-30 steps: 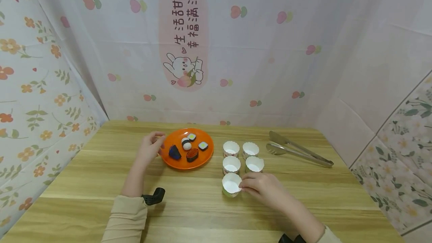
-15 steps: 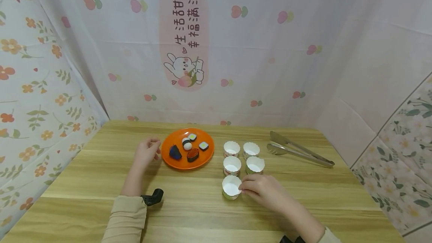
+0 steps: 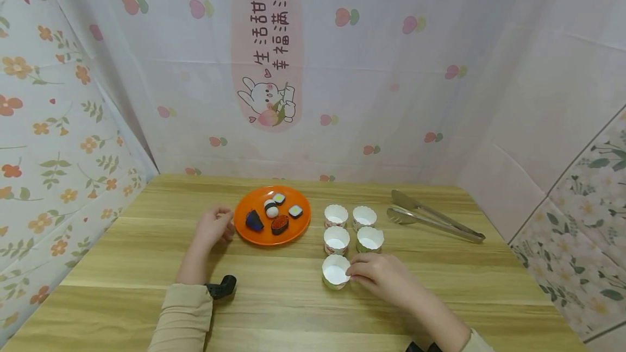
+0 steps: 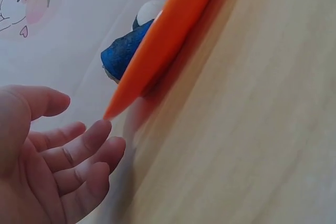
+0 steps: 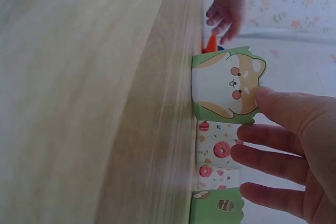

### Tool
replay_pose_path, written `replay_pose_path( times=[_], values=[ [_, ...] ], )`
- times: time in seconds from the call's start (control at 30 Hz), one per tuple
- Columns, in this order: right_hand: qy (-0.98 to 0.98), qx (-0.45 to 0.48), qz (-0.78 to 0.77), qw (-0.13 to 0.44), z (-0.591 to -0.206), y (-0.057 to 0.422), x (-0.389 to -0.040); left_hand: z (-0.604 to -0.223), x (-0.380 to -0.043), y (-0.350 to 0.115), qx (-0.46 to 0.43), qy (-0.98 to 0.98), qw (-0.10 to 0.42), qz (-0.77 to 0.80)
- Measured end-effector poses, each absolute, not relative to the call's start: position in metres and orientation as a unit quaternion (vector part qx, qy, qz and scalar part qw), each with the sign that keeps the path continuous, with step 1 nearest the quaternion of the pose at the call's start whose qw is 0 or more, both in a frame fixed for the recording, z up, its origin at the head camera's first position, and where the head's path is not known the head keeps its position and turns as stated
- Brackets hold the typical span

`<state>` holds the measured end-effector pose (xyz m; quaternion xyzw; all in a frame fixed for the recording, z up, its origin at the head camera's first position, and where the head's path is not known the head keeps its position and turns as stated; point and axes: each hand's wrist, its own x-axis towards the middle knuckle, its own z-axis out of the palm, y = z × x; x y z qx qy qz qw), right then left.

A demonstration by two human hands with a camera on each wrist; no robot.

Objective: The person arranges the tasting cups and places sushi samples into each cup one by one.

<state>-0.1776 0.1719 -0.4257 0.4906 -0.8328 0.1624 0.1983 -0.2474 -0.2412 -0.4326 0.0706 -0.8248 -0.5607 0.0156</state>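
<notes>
My left hand [image 3: 213,225] lies by the left edge of an orange plate [image 3: 254,198], its loosely bent fingers [image 4: 84,148] holding nothing. On the plate are several toy sushi pieces, among them a dark blue one [image 3: 254,220] and a red-topped one [image 3: 280,224]. My right hand [image 3: 383,276] pinches the right rim of the nearest paper baking cup [image 3: 335,273]. In the right wrist view, that green cup [image 5: 226,85] carries a cartoon dog, and my thumb [image 5: 281,106] rests at its rim. Behind it stand more white-lined paper cups [image 3: 336,239] in two columns.
A pair of metal tongs [image 3: 435,220] lies at the back right of the wooden table [image 3: 274,308]. A printed cloth [image 3: 195,91] hangs along the table's back edge, with floral cloth [image 3: 63,134] on the left side.
The pinched cup has shifted slightly towards me, away from the cup behind it. My left hand has drawn back a little from the plate's edge.
</notes>
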Motion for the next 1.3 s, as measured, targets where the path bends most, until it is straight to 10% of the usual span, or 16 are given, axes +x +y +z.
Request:
replay_pose_path(
  times=[1.3],
  values=[
    [-0.856, 0.466, 0.154, 0.164, -0.423, 0.172, -0.176, -0.447, -0.252, -0.235, 0.058, -0.740, -0.093, -0.664]
  ],
)
